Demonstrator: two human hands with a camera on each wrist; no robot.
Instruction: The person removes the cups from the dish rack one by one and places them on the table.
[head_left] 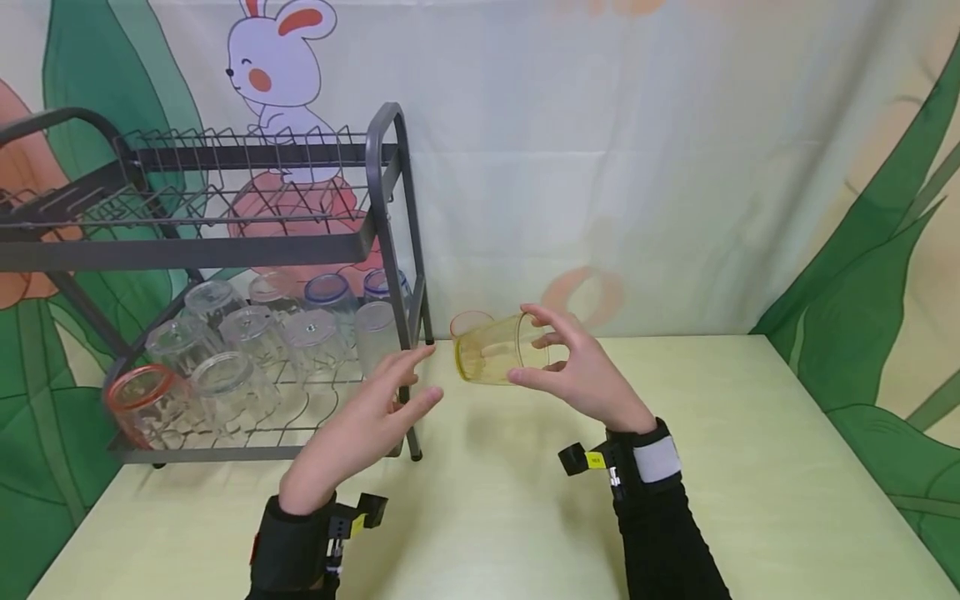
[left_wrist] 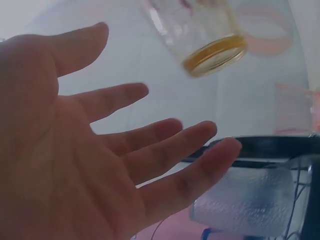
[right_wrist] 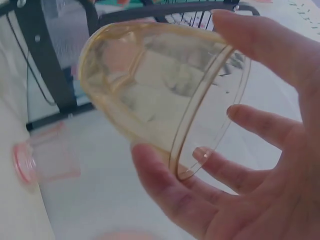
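A yellow-tinted drinking glass (head_left: 491,350) is held sideways above the table, its base pointing left. My right hand (head_left: 585,371) grips it near the rim between thumb and fingers; the right wrist view shows the thumb and a finger on opposite sides of the glass (right_wrist: 150,90). To the left, my left hand (head_left: 367,425) hovers in front of the rack's right end with fingers spread and nothing in them. In the left wrist view the palm (left_wrist: 75,150) faces the yellow glass (left_wrist: 200,35) without touching it.
A dark two-tier wire rack (head_left: 180,250) stands on the left of the table (head_left: 510,517). Several upside-down glasses fill its lower shelf, including an orange-rimmed glass (head_left: 146,396) and a blue-rimmed glass (head_left: 330,296). A pink-rimmed glass (right_wrist: 52,155) stands by the back curtain (head_left: 637,167).
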